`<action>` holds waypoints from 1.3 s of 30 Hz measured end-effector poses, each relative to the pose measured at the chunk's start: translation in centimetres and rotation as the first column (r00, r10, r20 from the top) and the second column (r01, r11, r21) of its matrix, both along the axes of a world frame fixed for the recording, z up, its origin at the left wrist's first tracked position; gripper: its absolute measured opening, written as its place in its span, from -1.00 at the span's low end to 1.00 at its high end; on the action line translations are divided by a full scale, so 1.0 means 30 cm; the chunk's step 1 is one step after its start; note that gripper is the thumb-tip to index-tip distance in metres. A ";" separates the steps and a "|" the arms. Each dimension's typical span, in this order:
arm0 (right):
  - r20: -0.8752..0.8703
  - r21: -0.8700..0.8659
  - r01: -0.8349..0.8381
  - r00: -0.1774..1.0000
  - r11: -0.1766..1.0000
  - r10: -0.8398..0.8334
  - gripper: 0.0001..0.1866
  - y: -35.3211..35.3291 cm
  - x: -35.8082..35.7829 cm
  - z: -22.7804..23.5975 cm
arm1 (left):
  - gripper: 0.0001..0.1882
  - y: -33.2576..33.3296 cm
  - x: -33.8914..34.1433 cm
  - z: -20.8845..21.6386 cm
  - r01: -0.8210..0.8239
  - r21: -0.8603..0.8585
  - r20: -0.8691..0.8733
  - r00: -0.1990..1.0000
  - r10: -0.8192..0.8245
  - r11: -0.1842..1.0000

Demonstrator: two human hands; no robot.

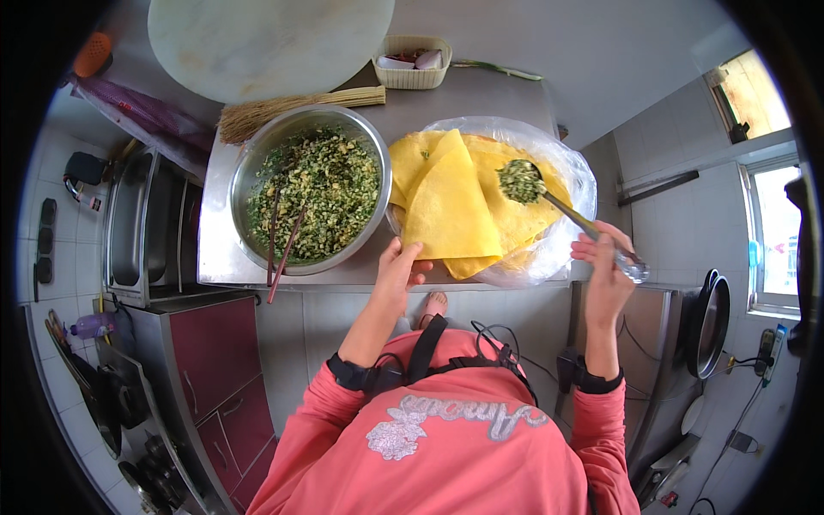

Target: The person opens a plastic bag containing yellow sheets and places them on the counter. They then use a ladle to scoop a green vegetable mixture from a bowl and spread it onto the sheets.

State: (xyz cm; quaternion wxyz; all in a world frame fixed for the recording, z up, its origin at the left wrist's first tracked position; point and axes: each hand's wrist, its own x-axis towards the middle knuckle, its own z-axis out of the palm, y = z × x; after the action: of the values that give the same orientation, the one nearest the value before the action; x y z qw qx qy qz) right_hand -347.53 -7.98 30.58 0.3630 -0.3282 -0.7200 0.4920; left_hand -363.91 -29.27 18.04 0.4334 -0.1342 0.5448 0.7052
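Note:
My left hand (399,273) pinches the near edge of a thin yellow pancake (450,202), which is folded over on a stack of similar sheets (493,167). My right hand (606,262) is closed round the handle of a spoon (571,213). Its bowl carries a heap of chopped green filling (520,181) and hangs over the right part of the stack. The sheets rest on clear plastic wrapping (577,163). To the left stands a steel bowl (383,184) of the same green and pale chopped mix (313,197), with a pair of brown chopsticks (287,245) leaning in it.
Behind the bowl lies a straw whisk broom (283,112) below a large round pale board (270,47). A cream basket (412,79) with onion pieces stands at the back, beside a green onion stalk (498,69). A steel sink (136,223) is at left, above red cabinets (219,352).

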 end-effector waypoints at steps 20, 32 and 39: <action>0.084 0.459 -0.187 0.982 0.869 0.167 -0.84 0.040 0.002 -0.019 | -0.93 -0.059 0.074 0.302 -0.107 -0.261 -0.746 0.653 -0.130 0.959; 0.050 0.115 -0.102 0.994 0.988 0.097 -0.85 -0.043 -0.045 -0.067 | -0.91 -0.168 0.087 0.378 -0.235 -0.455 -0.803 0.525 -0.282 0.859; 0.011 -0.048 -0.179 0.984 0.983 0.180 -0.85 -0.059 -0.029 0.013 | -0.92 -0.251 0.128 0.408 -0.297 -0.462 -0.777 0.590 -0.220 0.836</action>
State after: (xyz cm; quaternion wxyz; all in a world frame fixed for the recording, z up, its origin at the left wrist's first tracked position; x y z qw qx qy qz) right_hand -348.39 -9.76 30.96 0.3040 -0.2740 -0.7377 0.5369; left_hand -360.07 -36.79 30.28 0.0653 0.0695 0.8546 0.5105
